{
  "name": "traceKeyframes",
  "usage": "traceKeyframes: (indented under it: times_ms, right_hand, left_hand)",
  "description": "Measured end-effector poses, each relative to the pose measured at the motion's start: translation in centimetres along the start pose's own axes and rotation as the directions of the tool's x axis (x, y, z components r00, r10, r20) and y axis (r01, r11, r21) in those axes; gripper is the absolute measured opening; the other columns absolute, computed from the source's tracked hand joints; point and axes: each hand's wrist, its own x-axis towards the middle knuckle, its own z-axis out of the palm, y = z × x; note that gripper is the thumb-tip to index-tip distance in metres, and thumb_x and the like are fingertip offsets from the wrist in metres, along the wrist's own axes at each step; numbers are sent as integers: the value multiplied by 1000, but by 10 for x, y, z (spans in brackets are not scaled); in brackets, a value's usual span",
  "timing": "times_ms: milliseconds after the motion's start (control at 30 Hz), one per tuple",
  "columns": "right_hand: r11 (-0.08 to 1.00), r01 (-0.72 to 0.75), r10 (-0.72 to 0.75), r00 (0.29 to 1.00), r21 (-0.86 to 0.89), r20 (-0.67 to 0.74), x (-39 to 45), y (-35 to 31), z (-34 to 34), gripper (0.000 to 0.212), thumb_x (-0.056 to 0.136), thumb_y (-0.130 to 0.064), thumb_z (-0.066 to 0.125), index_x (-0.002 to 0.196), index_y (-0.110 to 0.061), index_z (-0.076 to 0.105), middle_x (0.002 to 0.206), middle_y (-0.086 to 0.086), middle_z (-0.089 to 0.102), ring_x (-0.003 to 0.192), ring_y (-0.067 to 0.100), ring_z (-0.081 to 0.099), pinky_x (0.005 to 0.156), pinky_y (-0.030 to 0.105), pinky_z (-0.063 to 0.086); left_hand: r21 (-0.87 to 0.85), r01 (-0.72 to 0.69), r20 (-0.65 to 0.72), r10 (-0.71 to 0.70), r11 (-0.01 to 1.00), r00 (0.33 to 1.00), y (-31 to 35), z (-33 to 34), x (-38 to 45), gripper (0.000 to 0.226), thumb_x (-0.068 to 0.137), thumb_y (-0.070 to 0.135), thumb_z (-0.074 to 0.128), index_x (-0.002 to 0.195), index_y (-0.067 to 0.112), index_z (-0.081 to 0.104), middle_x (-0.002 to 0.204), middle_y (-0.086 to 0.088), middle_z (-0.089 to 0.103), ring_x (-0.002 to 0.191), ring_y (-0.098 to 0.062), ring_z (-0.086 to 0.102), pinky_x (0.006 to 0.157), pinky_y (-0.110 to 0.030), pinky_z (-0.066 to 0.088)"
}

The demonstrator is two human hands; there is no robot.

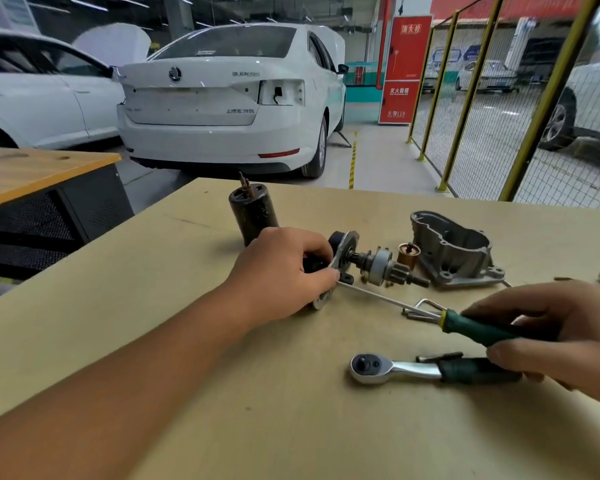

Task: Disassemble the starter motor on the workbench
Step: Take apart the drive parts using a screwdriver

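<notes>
Here the starter motor lies in pieces near the middle of the frame, on the tan workbench [222,393]. Its core, the armature and drive assembly [368,263], rests on its side, pinion end pointing right, and the left hand [281,275] curls over its left end, fingers and thumb wrapped round the plate there, evidently to keep it from rolling or twisting under the tool. The forearm runs in from the lower left, low and close over the bench, wrist flat.

The right hand [551,330] comes in from the right edge and grips the green handle of a screwdriver [430,311], fingers closed along it; the long shaft slants up and left so the tip meets the assembly just below the left thumb, probably at a fastener, though the tip itself is too small to make out.

Just right of the pinion stands a small copper-coloured piece [408,254], and beyond it the grey aluminium nose housing [454,251] lies open side up. The dark cylindrical motor casing [253,213] stands upright behind the left hand. A ratchet [395,368] lies nearer the lower right, beside the right hand's fingers. White cars fill the upper background.
</notes>
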Motion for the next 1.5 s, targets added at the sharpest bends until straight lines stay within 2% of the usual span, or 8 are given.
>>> traceKeyframes:
  times_ms: [133, 333, 600, 867, 967, 1167, 1300, 1500]
  right_hand:
    - [999, 7, -8, 1000, -33, -14, 1, 4, 0, 51, 68, 1, 84, 94, -42, 80, 80, -2, 78, 55, 11, 70, 46, 12, 49]
    - [998, -54, 55, 998, -17, 35, 1, 12, -5, 44, 67, -15, 84, 102, -39, 79, 89, 0, 79, 69, 23, 75, 53, 30, 60]
    - [998, -70, 69, 997, 6, 30, -1, 13, -5, 43, 67, -11, 84, 99, -40, 80, 86, 0, 79, 59, 14, 72, 50, 16, 52]
    - [1000, -6, 6, 1000, -4, 1, -3, 5, -3, 43, 65, -12, 85, 93, -44, 80, 87, -5, 79, 76, 13, 75, 69, 25, 60]
    - [998, 10, -11, 1000, -66, -21, -6, 4, -4, 46, 64, -13, 89, 91, -49, 79, 83, -10, 78, 72, 7, 74, 66, 14, 55]
    - [971, -12, 5, 1000, -239, -31, -9, 6, -11, 58, 49, -69, 84, 104, -53, 73, 66, -10, 70, 52, 9, 63, 50, 18, 46]
    - [982, -141, 122, 981, -128, -149, -9, 17, -22, 86, 30, -75, 91, 108, -46, 72, 70, -1, 74, 52, 16, 69, 46, 31, 54]
    - [954, -205, 267, 913, 219, -308, -2, 20, -16, 87, 21, -67, 97, 98, -31, 77, 81, 4, 77, 60, 25, 73, 55, 29, 59]
  left_hand:
    - [79, -144, 69, 139, 986, 988, 3, -1, -1, 16, 92, 35, 69, 99, 42, 56, 99, 13, 59, 89, -15, 62, 81, -44, 56]
    - [90, -220, 145, 206, 971, 968, 1, -8, 1, 8, 93, 31, 71, 93, 39, 69, 110, 12, 56, 98, -14, 62, 93, -45, 51]
    - [142, -230, 175, 205, 963, 963, 2, -11, 3, 10, 95, 34, 70, 102, 36, 76, 116, 10, 55, 104, -17, 61, 98, -42, 50]
    - [136, -251, 181, 225, 959, 957, -3, -11, 4, 12, 95, 31, 70, 102, 36, 77, 114, 12, 56, 104, -14, 62, 96, -41, 52]
    - [148, -254, 161, 230, 956, 960, -2, -8, 3, 12, 96, 31, 68, 103, 35, 77, 115, 10, 57, 102, -16, 62, 96, -43, 51]
    - [184, -221, 127, 200, 958, 972, 2, -5, 1, 14, 97, 36, 65, 105, 36, 76, 115, 9, 57, 99, -18, 62, 92, -42, 53]
    - [210, -199, 81, 186, 957, 979, 1, -2, 0, 15, 97, 42, 64, 106, 39, 75, 115, 12, 57, 98, -18, 63, 87, -41, 55]
    - [234, -182, 169, 144, 955, 975, -9, -5, 3, 45, 76, 67, 71, 116, 47, 63, 128, 18, 50, 110, -13, 58, 93, -40, 53]
